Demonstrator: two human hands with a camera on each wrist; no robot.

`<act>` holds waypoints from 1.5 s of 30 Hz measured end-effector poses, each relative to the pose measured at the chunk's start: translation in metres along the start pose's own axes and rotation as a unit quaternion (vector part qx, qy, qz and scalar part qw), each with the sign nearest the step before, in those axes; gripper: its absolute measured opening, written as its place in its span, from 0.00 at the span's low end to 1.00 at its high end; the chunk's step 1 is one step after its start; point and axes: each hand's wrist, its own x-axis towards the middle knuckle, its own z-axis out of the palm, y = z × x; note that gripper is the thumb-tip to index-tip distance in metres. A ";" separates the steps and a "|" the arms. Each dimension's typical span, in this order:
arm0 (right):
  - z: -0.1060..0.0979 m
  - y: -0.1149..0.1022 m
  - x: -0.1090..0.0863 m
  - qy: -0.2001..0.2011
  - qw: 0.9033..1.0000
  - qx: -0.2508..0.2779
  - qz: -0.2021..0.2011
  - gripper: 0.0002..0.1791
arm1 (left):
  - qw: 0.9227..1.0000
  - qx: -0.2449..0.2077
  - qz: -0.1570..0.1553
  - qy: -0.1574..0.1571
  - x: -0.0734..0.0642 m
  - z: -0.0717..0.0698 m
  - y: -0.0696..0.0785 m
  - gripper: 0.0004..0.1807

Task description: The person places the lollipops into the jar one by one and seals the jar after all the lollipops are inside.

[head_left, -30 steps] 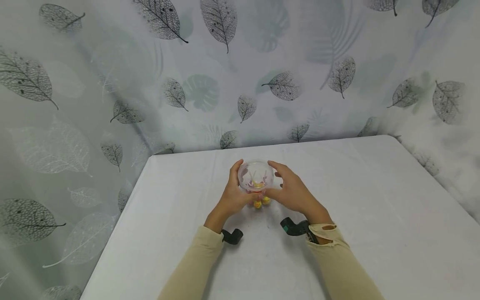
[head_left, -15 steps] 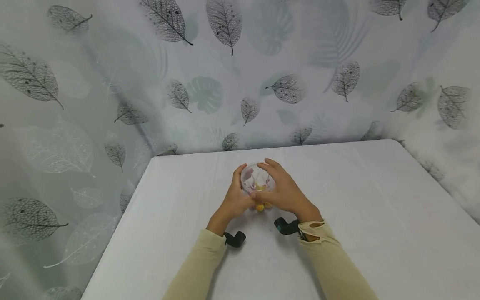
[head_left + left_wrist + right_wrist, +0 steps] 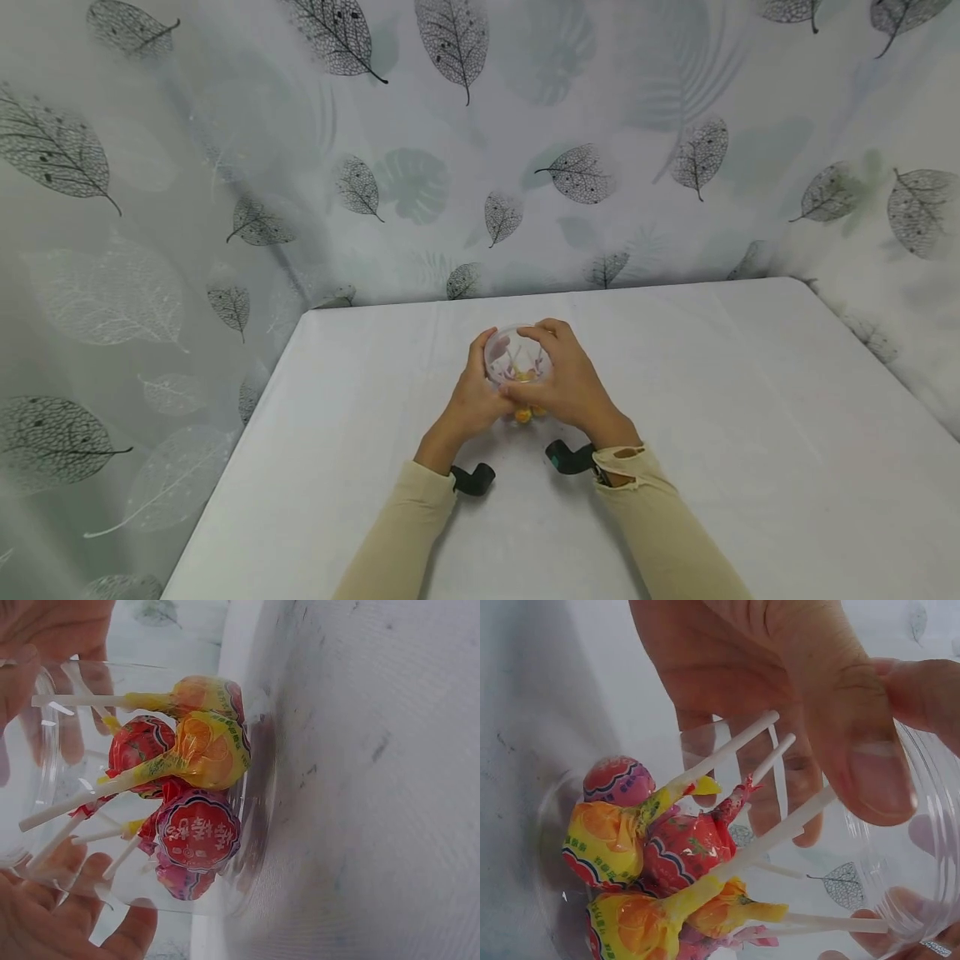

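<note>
A clear plastic jar (image 3: 513,348) stands upright on the table, with several lollipops (image 3: 201,829) inside, wrapped in yellow, red and pink, heads down and white sticks up. My left hand (image 3: 476,402) grips the jar's left side, its thumb across the front. Around the upper right side and rim curls my right hand (image 3: 576,383), fingers over the far edge, thumb reaching left over the left thumb. Close up in the right wrist view, ridges ring the jar's upper rim (image 3: 874,851); whether a separate lid sits there I cannot tell. The left thumb (image 3: 855,742) lies just below.
The table (image 3: 720,467) has a white cover. Behind and beside it hangs a pale curtain (image 3: 637,208) printed with leaves. Dark camera mounts (image 3: 474,479) are strapped on both wrists, near the cream sleeves (image 3: 405,521).
My right hand has moved in leftward and closed round the jar's rim, its thumb now overlapping the left one. In the last half second the hands barely differ; the view shifts slightly.
</note>
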 end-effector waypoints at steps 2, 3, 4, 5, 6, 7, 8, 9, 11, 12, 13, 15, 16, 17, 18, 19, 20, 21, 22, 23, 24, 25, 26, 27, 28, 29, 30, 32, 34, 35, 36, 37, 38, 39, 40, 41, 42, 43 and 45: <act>0.001 0.000 -0.001 0.005 1.000 0.004 -0.001 0.47 | 1.000 0.000 -0.005 0.000 -0.001 0.000 0.000 0.59; 0.001 0.001 -0.001 0.008 1.000 0.006 -0.002 0.47 | 1.000 0.001 -0.008 0.000 -0.001 0.001 0.001 0.59; 0.002 0.001 -0.001 0.010 1.000 0.009 -0.003 0.47 | 1.000 0.001 -0.009 0.000 -0.002 0.001 0.001 0.59; 0.002 0.001 -0.002 0.012 1.000 0.012 -0.003 0.48 | 1.000 0.001 -0.010 0.000 -0.002 0.001 0.001 0.59; 0.003 0.001 -0.002 0.012 1.000 0.015 -0.002 0.48 | 1.000 0.001 -0.011 0.001 -0.003 0.002 0.001 0.60; 0.003 0.001 -0.003 0.012 1.000 0.018 -0.001 0.48 | 1.000 0.000 -0.010 0.001 -0.003 0.002 0.001 0.59; 0.004 0.001 -0.003 0.013 1.000 0.018 0.000 0.48 | 1.000 -0.001 -0.010 0.002 -0.004 0.002 0.001 0.59; 0.004 0.001 -0.003 0.013 1.000 0.018 0.001 0.48 | 1.000 -0.001 -0.011 0.001 -0.004 0.002 0.000 0.59; 0.004 0.001 -0.004 0.015 1.000 0.020 0.005 0.48 | 1.000 0.001 -0.012 0.001 -0.004 0.002 -0.001 0.60; 0.004 0.001 -0.005 0.016 1.000 0.021 0.006 0.48 | 1.000 0.002 -0.013 0.000 -0.004 0.002 -0.001 0.60; 0.005 0.001 -0.005 0.018 1.000 0.023 0.006 0.48 | 1.000 0.003 -0.012 0.000 -0.004 0.002 -0.001 0.60; 0.005 0.001 -0.005 0.022 0.999 0.031 0.006 0.47 | 1.000 0.003 -0.008 -0.001 -0.004 0.003 -0.001 0.60; 0.005 0.002 -0.004 0.023 0.999 0.035 0.005 0.47 | 1.000 0.003 -0.004 -0.001 -0.004 0.003 -0.002 0.60; 0.005 0.002 -0.004 0.025 0.999 0.039 0.003 0.47 | 1.000 0.002 0.000 -0.001 -0.004 0.003 -0.002 0.60; 0.005 0.003 -0.004 0.026 0.999 0.043 0.001 0.47 | 1.000 0.001 0.005 -0.002 -0.004 0.003 -0.002 0.59; 0.005 0.003 -0.003 0.026 0.999 0.046 0.001 0.47 | 1.000 -0.001 0.010 -0.003 -0.003 0.003 -0.002 0.59; 0.005 0.003 -0.003 0.025 0.999 0.049 0.001 0.47 | 1.000 -0.001 0.014 -0.003 -0.003 0.003 -0.002 0.59; 0.004 0.003 -0.003 0.023 0.998 0.050 0.002 0.46 | 1.000 -0.001 0.016 -0.002 -0.003 0.003 -0.002 0.58; 0.004 0.002 -0.003 0.022 0.998 0.050 0.003 0.47 | 1.000 0.001 0.017 -0.002 -0.003 0.003 -0.002 0.58; 0.004 0.001 -0.003 0.020 0.999 0.050 0.004 0.47 | 1.000 0.001 0.018 -0.002 -0.003 0.003 -0.002 0.58; 0.003 0.001 -0.003 0.018 0.999 0.047 0.006 0.47 | 1.000 0.002 0.019 -0.002 -0.003 0.003 -0.002 0.58; 0.003 0.000 -0.003 0.017 0.999 0.044 0.007 0.47 | 1.000 0.004 0.018 -0.002 -0.003 0.002 -0.002 0.58; 0.002 -0.001 -0.003 0.016 0.999 0.040 0.009 0.47 | 1.000 0.006 0.018 -0.001 -0.002 0.002 -0.001 0.58; 0.002 -0.001 -0.003 0.016 0.999 0.036 0.009 0.47 | 1.000 0.006 0.019 -0.001 -0.002 0.002 -0.001 0.58; 0.002 -0.002 -0.003 0.017 0.999 0.033 0.011 0.47 | 1.000 0.007 0.019 -0.002 -0.002 0.002 -0.001 0.58; 0.002 -0.002 -0.003 0.018 0.999 0.030 0.012 0.47 | 1.000 0.007 0.020 -0.002 -0.002 0.002 -0.001 0.58; 0.002 -0.002 -0.003 0.019 0.999 0.027 0.015 0.47 | 1.000 0.006 0.020 -0.002 -0.002 0.002 -0.002 0.58; 0.003 -0.003 -0.003 0.020 0.999 0.022 0.021 0.48 | 1.000 0.003 0.020 -0.003 -0.002 0.002 -0.002 0.58; 0.005 -0.004 -0.003 0.021 0.999 0.016 0.025 0.48 | 1.000 -0.002 0.019 -0.003 -0.001 0.001 -0.003 0.58; 0.005 -0.004 -0.003 0.021 0.999 0.012 0.026 0.48 | 1.000 -0.005 0.019 -0.003 -0.001 0.001 -0.003 0.58; 0.006 -0.004 -0.002 0.022 0.999 0.008 0.027 0.48 | 1.000 -0.008 0.018 -0.003 -0.001 0.001 -0.003 0.57; 0.006 -0.004 -0.002 0.022 0.999 0.007 0.027 0.48 | 1.000 -0.010 0.018 -0.003 -0.001 0.001 -0.003 0.57; 0.006 -0.004 -0.002 0.020 0.999 0.005 0.028 0.48 | 1.000 -0.012 0.018 -0.003 -0.001 0.001 -0.003 0.57; 0.006 -0.004 -0.002 0.015 0.999 0.005 0.029 0.47 | 1.000 -0.011 0.017 -0.003 -0.001 0.001 -0.003 0.57; 0.005 -0.004 -0.002 0.008 1.000 0.009 0.028 0.46 | 1.000 -0.009 0.016 -0.003 -0.001 0.001 -0.003 0.57; 0.004 -0.003 -0.002 -0.001 1.000 0.010 0.027 0.46 | 1.000 -0.006 0.015 -0.002 -0.001 0.001 -0.003 0.57; 0.003 -0.003 -0.002 -0.010 1.000 0.011 0.027 0.45 | 1.000 -0.004 0.013 -0.001 -0.001 0.001 -0.002 0.57; 0.002 -0.003 -0.002 -0.019 0.999 0.012 0.025 0.44 | 1.000 -0.002 0.011 0.000 -0.001 0.001 -0.002 0.57; 0.001 -0.002 -0.002 -0.030 0.999 0.013 0.019 0.42 | 1.000 0.002 0.008 0.001 -0.001 0.000 -0.002 0.57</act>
